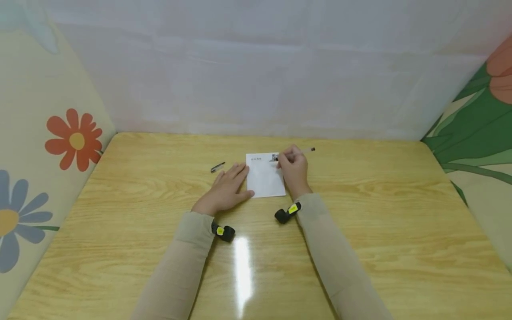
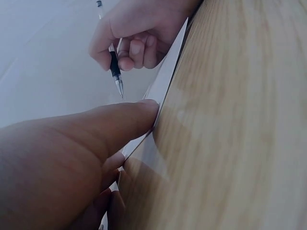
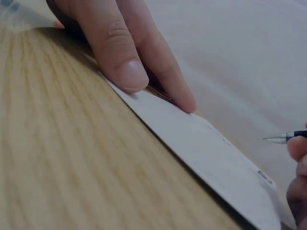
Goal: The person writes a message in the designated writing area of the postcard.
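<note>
A small white sheet of paper lies flat on the table, with a short row of tiny marks at its upper left and a dark printed patch at its upper right. My left hand rests on its left edge, fingers stretched out and thumb on the lower corner. Over the upper right part, my right hand pinches a pen with a black grip and clear barrel. In both wrist views the pen tip hangs just above the paper. A pen cap lies beyond my left fingers.
The wood-grain table runs back to a pale hanging sheet. Flower-patterned panels stand at both sides. Black wrist cameras sit at each cuff, and a bright reflection falls between the forearms.
</note>
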The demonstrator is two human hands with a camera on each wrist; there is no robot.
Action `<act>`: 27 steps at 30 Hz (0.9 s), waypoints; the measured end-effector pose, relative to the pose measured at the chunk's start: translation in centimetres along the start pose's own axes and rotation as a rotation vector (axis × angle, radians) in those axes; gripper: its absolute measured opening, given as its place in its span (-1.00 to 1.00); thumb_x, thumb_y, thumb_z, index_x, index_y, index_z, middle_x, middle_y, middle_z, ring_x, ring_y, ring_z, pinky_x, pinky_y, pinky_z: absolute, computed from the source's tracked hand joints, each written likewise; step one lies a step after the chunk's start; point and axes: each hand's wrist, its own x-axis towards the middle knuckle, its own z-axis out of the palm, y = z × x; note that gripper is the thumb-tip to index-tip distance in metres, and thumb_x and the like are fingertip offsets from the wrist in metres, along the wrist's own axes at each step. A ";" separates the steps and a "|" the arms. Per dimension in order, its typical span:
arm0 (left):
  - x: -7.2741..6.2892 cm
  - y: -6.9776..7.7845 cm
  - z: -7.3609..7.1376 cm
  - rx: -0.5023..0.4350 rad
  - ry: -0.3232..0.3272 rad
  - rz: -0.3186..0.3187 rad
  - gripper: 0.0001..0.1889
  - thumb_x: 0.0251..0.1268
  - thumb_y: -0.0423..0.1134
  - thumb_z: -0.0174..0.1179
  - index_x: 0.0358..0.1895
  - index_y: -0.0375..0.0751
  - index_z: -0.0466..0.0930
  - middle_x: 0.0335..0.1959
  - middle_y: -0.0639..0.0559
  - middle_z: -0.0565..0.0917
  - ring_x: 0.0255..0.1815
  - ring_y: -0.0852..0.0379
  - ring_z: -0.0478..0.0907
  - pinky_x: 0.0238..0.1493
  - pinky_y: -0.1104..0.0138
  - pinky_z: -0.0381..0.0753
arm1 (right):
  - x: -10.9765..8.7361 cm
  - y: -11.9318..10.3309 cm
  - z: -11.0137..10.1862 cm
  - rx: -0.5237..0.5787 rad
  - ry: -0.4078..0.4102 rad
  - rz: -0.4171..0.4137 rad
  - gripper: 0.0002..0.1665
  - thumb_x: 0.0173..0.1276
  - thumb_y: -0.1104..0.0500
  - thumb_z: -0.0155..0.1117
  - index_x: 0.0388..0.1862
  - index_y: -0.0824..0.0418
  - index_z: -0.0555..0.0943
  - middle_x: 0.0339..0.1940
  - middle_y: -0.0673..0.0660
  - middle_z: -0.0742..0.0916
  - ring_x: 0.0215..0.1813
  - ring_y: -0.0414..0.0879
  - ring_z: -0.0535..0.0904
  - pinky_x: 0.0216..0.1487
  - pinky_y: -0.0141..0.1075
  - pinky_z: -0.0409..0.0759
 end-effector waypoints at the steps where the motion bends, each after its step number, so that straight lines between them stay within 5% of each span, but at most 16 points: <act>1: 0.0 0.0 0.0 0.000 0.000 -0.002 -0.15 0.51 0.04 0.13 0.62 -0.34 -0.05 0.66 -0.22 -0.09 0.66 -0.20 -0.23 0.58 -0.15 -0.37 | -0.1 0.0 0.0 0.006 0.001 0.005 -0.84 0.25 0.38 0.17 -0.50 0.21 0.49 -0.66 0.02 0.58 -0.57 -0.15 0.52 -0.60 -0.45 0.40; 16: 0.0 -0.2 0.1 -0.026 0.005 -0.006 -0.16 0.51 0.04 0.13 0.62 -0.32 -0.04 0.66 -0.20 -0.08 0.66 -0.20 -0.23 0.58 -0.14 -0.39 | -1.1 -0.2 -0.1 0.253 -0.015 0.067 -0.77 0.39 0.41 0.12 -0.46 0.20 0.49 -0.72 0.00 0.57 -0.71 -0.22 0.35 -0.73 -0.50 0.27; 27: -0.1 -0.1 -0.3 -0.126 0.044 0.010 -0.25 0.52 -0.04 0.10 0.61 -0.29 0.06 0.65 -0.22 0.01 0.66 -0.21 -0.18 0.58 -0.16 -0.37 | -0.7 -0.3 -0.1 0.277 -0.006 0.081 -0.76 0.37 0.43 0.11 -0.47 0.19 0.46 -0.73 -0.01 0.56 -0.73 -0.25 0.32 -0.75 -0.50 0.25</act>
